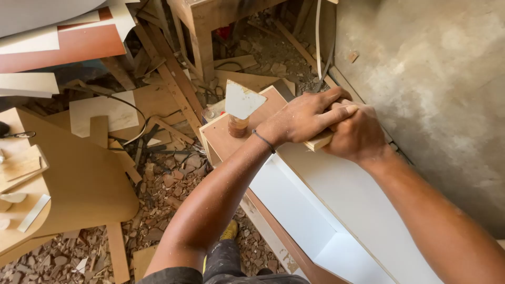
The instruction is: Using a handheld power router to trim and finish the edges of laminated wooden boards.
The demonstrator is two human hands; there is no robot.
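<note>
- Centre-right of frame, our left hand (302, 117) lies fingers together over the right hand (357, 134).
- Both are clamped on the small pale wooden block (317, 141), pressed against the brown-topped white cabinet (336, 194).

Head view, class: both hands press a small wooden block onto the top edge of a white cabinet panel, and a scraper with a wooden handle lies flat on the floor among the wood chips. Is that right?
Not quite. In the head view the scraper is not flat on the floor: it stands upright on its handle on the brown cabinet panel. The rest holds: left hand over right hand, both on the wooden block on the white panel's top edge.
</note>
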